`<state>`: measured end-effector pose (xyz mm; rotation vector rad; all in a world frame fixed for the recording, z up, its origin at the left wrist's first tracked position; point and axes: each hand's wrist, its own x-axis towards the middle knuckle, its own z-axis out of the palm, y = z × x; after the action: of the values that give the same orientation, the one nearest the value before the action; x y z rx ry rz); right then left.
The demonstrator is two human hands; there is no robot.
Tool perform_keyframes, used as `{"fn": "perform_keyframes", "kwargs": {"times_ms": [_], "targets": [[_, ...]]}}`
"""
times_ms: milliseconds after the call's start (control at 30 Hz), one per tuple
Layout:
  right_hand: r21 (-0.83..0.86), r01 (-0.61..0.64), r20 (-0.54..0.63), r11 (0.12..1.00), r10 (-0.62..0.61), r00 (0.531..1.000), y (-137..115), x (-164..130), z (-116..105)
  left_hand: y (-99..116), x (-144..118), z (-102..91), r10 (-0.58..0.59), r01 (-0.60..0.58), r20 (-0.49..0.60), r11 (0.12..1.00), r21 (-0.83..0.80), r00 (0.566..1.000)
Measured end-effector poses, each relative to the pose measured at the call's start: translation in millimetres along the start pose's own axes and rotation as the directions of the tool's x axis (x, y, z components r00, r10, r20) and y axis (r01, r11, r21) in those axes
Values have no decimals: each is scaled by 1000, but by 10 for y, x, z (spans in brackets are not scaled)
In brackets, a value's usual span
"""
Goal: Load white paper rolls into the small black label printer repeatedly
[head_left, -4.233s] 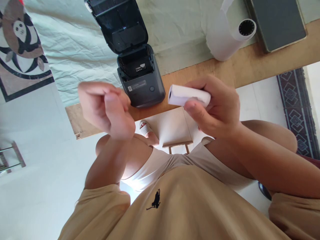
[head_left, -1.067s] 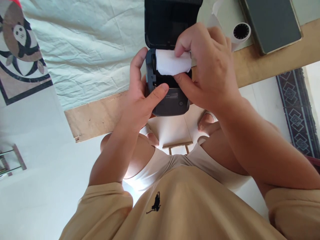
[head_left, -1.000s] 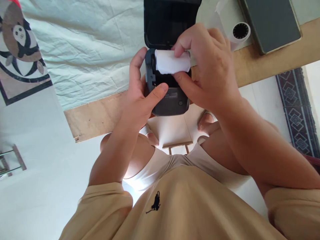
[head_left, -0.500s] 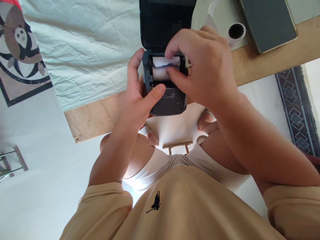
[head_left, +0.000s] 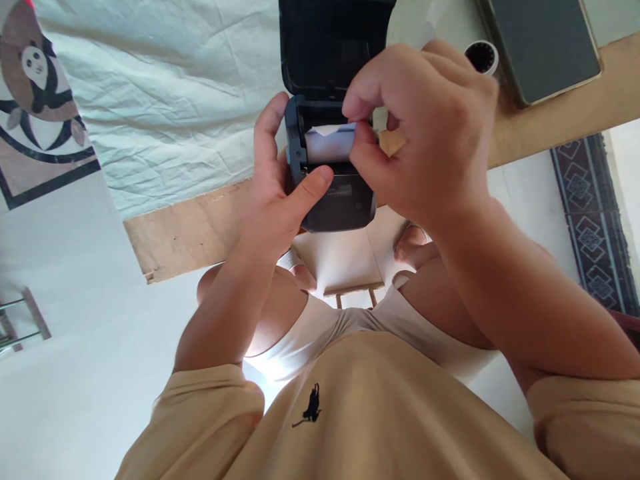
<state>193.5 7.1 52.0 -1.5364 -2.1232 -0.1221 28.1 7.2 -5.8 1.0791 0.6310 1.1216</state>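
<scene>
A small black label printer (head_left: 340, 207) is held over the table's front edge, its lid (head_left: 333, 50) swung up and back. Around its left side wraps my left hand (head_left: 283, 180), thumb across the front of the body. Inside the printer's bay lies a roll of white paper (head_left: 327, 147) with a torn-looking edge along its top. My right hand (head_left: 420, 127) pinches the right end of that paper edge between thumb and forefinger. The other fingers of this hand are curled.
Behind my right hand stands a white roll with a dark core (head_left: 483, 57), next to a dark flat tablet-like device (head_left: 543, 50). Pale green cloth (head_left: 175, 100) covers much of the wooden table (head_left: 185, 233). A panda picture (head_left: 40, 100) is at the far left.
My right hand has shifted right and slightly up, drawing the paper's loose edge so it stands away from the roll. My left hand and the printer have hardly moved.
</scene>
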Motion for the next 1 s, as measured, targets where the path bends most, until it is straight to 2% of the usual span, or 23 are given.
{"fn": "perform_keyframes", "kwargs": {"times_ms": [100, 233, 367, 433, 500, 567, 633, 700, 767, 900, 933, 1000], "targets": [[20, 104, -150, 994, -100, 984, -19, -91, -71, -8, 4, 14, 10, -10, -14, 1000, -23, 1000], [98, 240, -234, 966, -211, 949, -57, -236, -64, -30, 11, 4, 15, -19, -54, 997, -72, 998], [165, 299, -178, 940, -270, 946, -67, -340, 28, -4, -8, -13, 39, -40, 23, 999, 16, 999], [239, 298, -137, 924, -272, 953, -35, -343, 37, 9, -15, -30, 19, -20, 12, 996, 85, 1000], [363, 238, -151, 901, -195, 969, 13, -314, 13, 4, -10, -56, 9, -9, -2, 992, 125, 1000], [486, 107, -155, 867, -35, 987, 57, -270, -20, -24, 4, -90, 34, -39, 41, 989, 141, 999], [561, -48, -79, 826, 111, 991, 83, -230, -38, -59, 20, -124, 52, -65, 93, 987, 145, 994], [604, -133, -4, 786, 170, 985, 85, -199, -28, -88, 30, -149, 59, -76, 120, 987, 144, 991], [679, -133, -8, 722, 189, 982, 73, -173, 2, -104, 37, -169, 60, -80, 139, 987, 142, 989], [871, -97, -67, 481, 313, 947, 65, -116, 90, -122, 51, -221, 129, -151, 202, 983, 101, 971], [883, -109, -65, 457, 348, 935, 76, -106, 115, -126, 53, -235, 138, -162, 208, 982, 99, 968], [866, -146, -58, 478, 387, 920, 107, -101, 161, -132, 55, -254, 129, -150, 188, 983, 107, 974]]}}
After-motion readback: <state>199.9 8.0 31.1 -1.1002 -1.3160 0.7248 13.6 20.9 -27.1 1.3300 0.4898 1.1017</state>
